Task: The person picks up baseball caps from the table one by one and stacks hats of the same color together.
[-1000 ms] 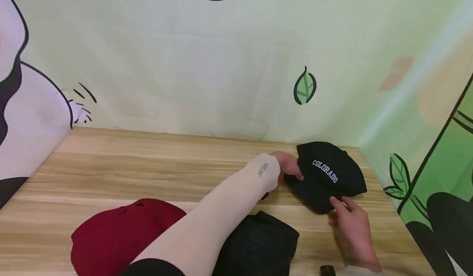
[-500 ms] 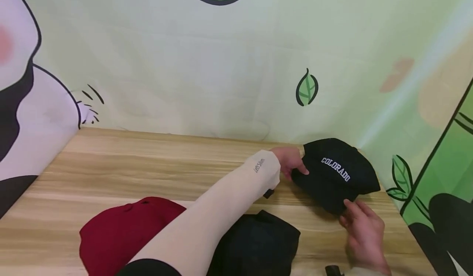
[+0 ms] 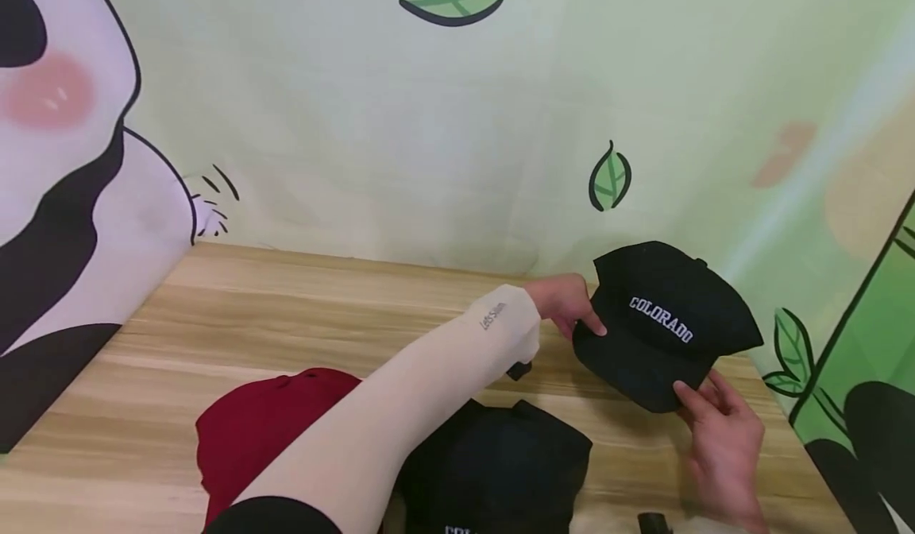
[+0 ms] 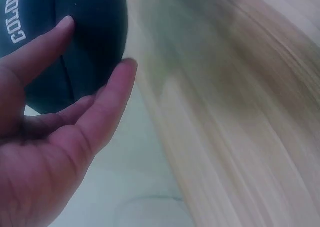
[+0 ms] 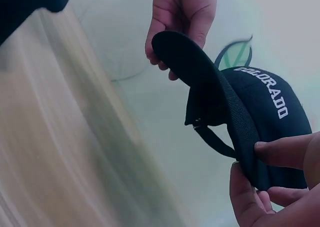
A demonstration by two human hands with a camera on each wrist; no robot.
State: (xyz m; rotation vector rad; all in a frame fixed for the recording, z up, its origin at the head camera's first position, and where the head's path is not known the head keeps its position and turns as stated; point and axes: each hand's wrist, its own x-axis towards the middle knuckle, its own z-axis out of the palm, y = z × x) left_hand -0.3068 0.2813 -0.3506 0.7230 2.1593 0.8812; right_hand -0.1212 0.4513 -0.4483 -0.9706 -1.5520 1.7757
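A black cap (image 3: pixel 679 303) with white COLORADO lettering is held up by both hands at the right back of the table. My left hand (image 3: pixel 566 302) pinches one side of its brim, thumb on top. At the brim's other side, my right hand (image 3: pixel 725 439) grips with the thumb above and fingers beneath. In the right wrist view the cap (image 5: pixel 270 107) hangs tilted, showing its underside and rear strap. The left wrist view shows my left hand (image 4: pixel 65 132) with thumb and fingers on either side of the brim.
A second black cap (image 3: pixel 500 454) lies at the front middle of the wooden table (image 3: pixel 343 303). Left of it is a dark red cap (image 3: pixel 272 431), partly hidden by my left sleeve (image 3: pixel 400 407). A printed cloth wall (image 3: pixel 400 137) closes off the back.
The black cap has risen off the table and shifted right, with both hands following. My right hand has gone from touching the brim to gripping it. The head view has turned slightly left.
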